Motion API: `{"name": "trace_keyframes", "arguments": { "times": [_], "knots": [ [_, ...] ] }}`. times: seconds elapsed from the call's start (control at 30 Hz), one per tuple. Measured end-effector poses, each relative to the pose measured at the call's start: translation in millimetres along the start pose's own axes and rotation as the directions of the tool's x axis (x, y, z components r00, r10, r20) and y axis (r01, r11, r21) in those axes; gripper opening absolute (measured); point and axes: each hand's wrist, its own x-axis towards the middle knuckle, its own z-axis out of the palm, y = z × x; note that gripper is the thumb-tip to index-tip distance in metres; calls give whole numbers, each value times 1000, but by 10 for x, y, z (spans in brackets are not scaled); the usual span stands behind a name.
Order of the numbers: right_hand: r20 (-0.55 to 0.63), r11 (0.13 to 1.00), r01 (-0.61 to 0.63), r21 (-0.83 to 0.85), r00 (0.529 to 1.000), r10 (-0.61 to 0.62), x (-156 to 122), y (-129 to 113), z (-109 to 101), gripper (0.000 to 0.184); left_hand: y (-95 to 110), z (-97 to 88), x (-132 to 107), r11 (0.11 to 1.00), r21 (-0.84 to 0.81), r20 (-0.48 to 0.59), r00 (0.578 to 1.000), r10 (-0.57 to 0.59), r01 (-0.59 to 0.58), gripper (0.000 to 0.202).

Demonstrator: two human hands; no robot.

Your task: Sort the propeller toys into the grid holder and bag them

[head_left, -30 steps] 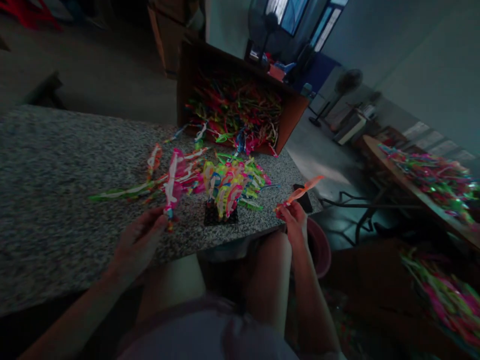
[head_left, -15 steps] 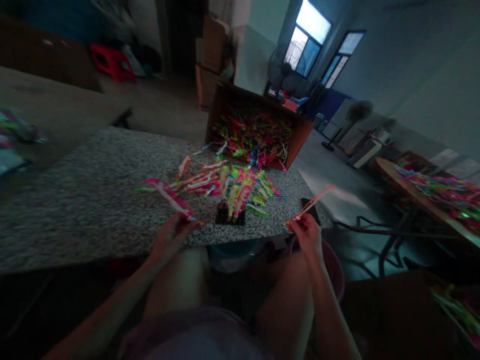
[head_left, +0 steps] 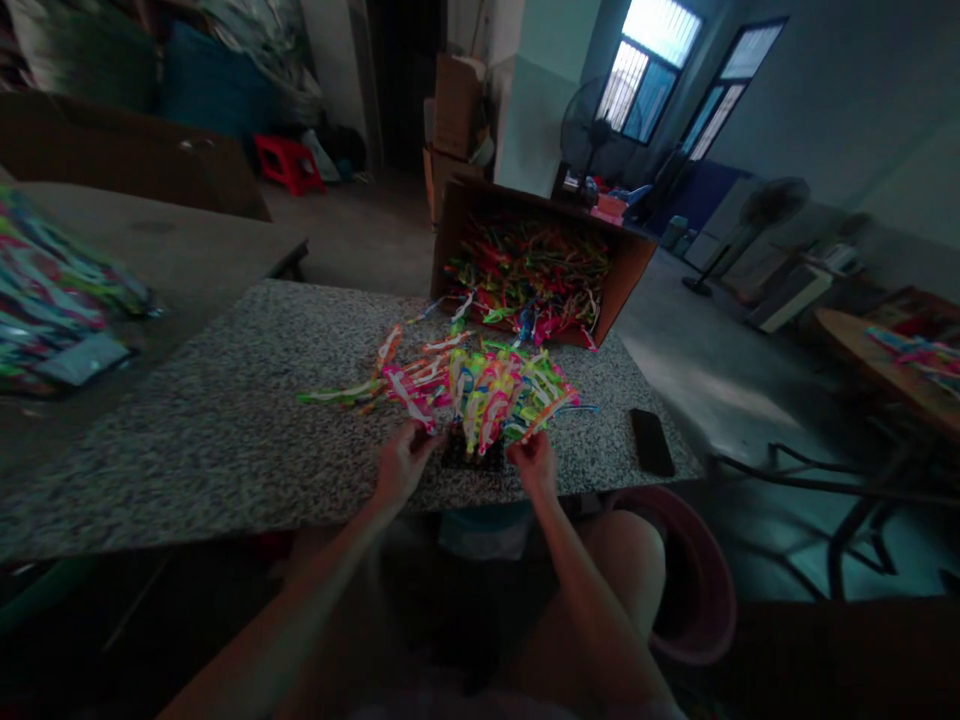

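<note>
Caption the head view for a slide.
Left hand holds a pink strip, right hand an orange strip, flanking a multicolored bunch over a speckled tabletop.

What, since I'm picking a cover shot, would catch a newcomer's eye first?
First, the bright multicoloured heap of plastic-looking strips on the grey speckled tabletop, between the left hand, holding a pink-and-white strip, and the right hand, holding an orange strip. Behind it, an open brown cardboard box faces the viewer, crammed with colourful pieces. At upper left, a bright red stool stands out.
</note>
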Motion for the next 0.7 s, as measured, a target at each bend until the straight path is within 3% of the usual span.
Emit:
{"name": "trace_keyframes", "arguments": {
  "times": [0.17,0.37,0.5,0.7],
  "knots": [
    [-51,999,-34,16,998,35,-104,7,87,20,-10,55,-144,1000,25,36,999,-12,11,21],
    [-103,987,-57,-151,994,42,-178,-195,105,15,12,10,-86,998,-58,149,989,-12,21,25],
    [-62,985,-51,-167,997,41,-143,-276,197,13,-4,32,-30,998,-64,180,984,-13,25,25],
    [10,929,-49,-366,998,57,-71,-340,255,18,-19,264,-17,999,14,196,980,43,-46,16]
  ]
}}
